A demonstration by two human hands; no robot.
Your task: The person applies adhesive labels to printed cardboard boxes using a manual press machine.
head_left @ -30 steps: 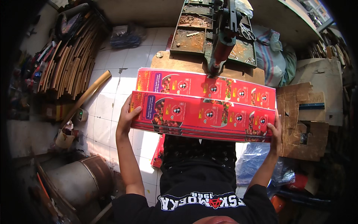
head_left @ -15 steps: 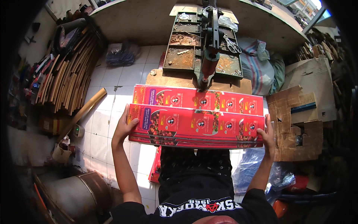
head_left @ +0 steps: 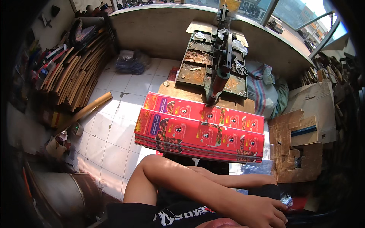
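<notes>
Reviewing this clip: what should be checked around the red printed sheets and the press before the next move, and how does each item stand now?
1. Left hand clear of the press: ok, it is at the lower right.
2. Right hand clear of the press: ok, it lies below the front stack of red printed sheets.
3. Front stack's near edge flush: not ok, its layers are stepped.
4. Press tip touching the back stack of red printed sheets: cannot tell.
5. Scissors off both stacks: ok, beside the press.
6. Right palm empty: cannot tell, it is hidden.
</notes>
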